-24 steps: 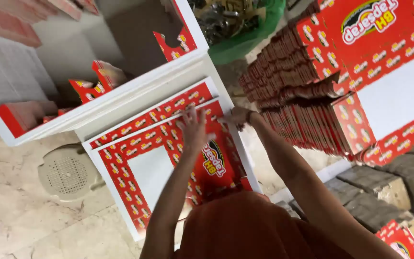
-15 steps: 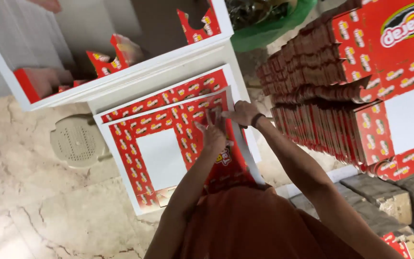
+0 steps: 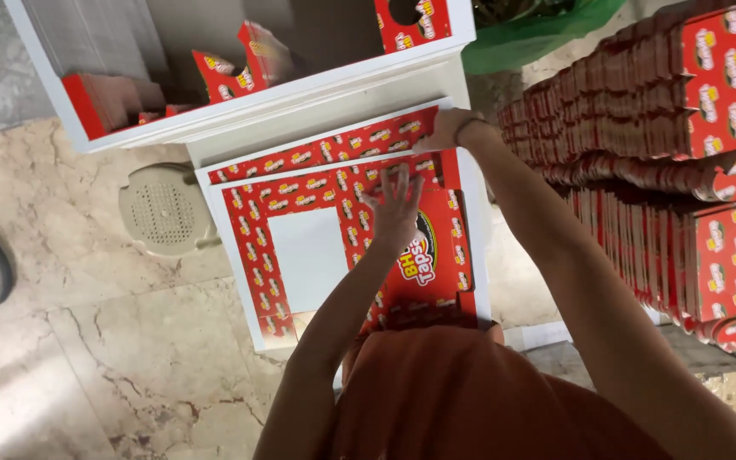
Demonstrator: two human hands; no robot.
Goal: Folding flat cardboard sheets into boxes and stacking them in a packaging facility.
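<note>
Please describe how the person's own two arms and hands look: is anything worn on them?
Both arms are bare along all the length that shows; no sleeves and no gloves. The left hand wears nothing that I can see. The right hand has a thin dark band around its wrist. An orange-brown garment covers the body below.

Flat carton blank (image 3: 334, 247) under the left hand (image 3: 395, 209): printed red cardboard with a slight sheen, plain matt white window panel and white edges; the right hand (image 3: 446, 129) is on its far edge. Stacked blanks (image 3: 649, 162) at right are the same glossy red printed card, floor (image 3: 87, 341) is polished veined marble, smooth and reflective. White shelf unit (image 3: 300, 89) looks smooth painted board; round drain cover (image 3: 163, 209) is dull beige perforated plastic, bag (image 3: 538, 34) is thin shiny green plastic.
</note>
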